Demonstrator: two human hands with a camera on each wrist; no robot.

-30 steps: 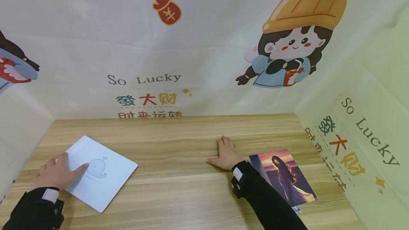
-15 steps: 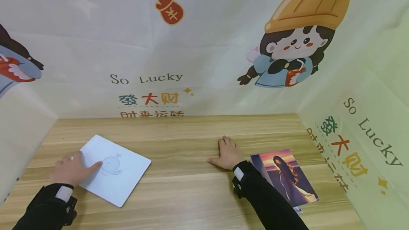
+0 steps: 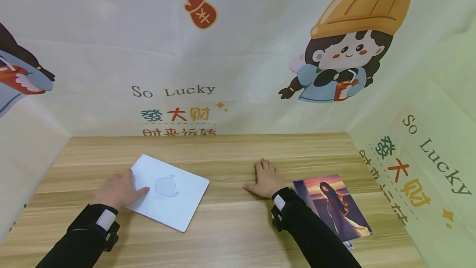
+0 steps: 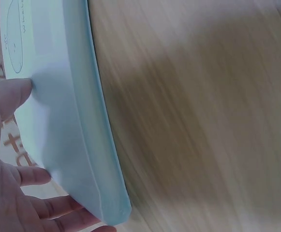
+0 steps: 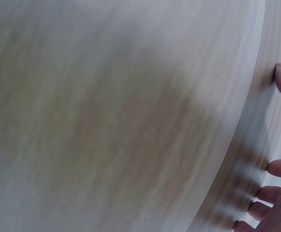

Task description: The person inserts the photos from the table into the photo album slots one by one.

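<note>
Now the whale-print notebook [image 3: 171,193] has shifted rightward to the frame's lower left-centre, the left hand [image 3: 120,189] spread with thumb on top, seemingly a one-handed slide, while the right hand [image 3: 265,180] (thumb splayed out) rests flat on the wooden tabletop [image 3: 230,226].

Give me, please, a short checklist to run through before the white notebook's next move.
1. Left hand touching the white notebook: ok, thumb on the cover.
2. Whale drawing uncovered: ok.
3. Right hand holding nothing: ok, it rests on the table.
4. Notebook apart from the top print: ok.
5. Right sleeve clear of that print: not ok, overlaps it in the head view.
6. Picture on the lower print: cannot tell, mostly covered.
</note>
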